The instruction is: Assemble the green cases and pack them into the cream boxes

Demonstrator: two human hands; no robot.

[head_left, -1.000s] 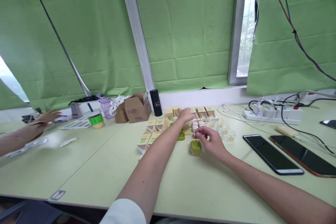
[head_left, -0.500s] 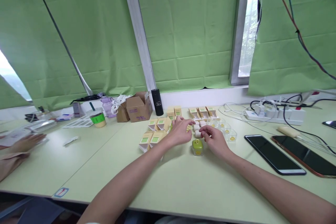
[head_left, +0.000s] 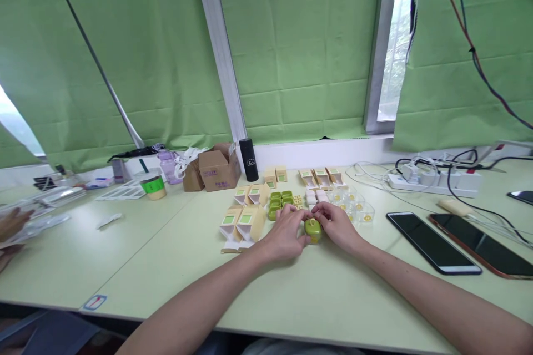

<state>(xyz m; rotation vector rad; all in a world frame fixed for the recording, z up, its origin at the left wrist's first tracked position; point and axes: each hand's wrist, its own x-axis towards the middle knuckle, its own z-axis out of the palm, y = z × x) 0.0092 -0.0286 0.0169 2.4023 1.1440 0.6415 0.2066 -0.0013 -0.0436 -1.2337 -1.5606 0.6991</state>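
Green-lidded tub (head_left: 313, 232) on desk (head_left: 325, 299), btwn both hands. L hand (head_left: 286, 234) half-curled at its left side, R hand (head_left: 338, 226) nearly pinched, fingertips by lid loop (head_left: 312, 222); can't tell if either grips anything. Green pcs (head_left: 275, 204) behind-left of tub, clear cups (head_left: 366, 212) behind-right. Risk: uneven finger push cd tip tub.

No wording was legible. Black bottle (head_left: 249, 160), far side, carried a white emblem (head_left: 250, 162), lettering too small. Brown carton (head_left: 219, 169) left of it had purple print (head_left: 209, 172), also unreadable. Table (head_left: 166, 258), near left edge: blue-bordered sticker (head_left: 95, 302), red mark, meaning unclear. Small boxes (head_left: 251, 231), centre, showed green panels (head_left: 246, 219), no text resolved. Clear cups (head_left: 366, 212) right of those bore yellow prints (head_left: 367, 218), too tiny.
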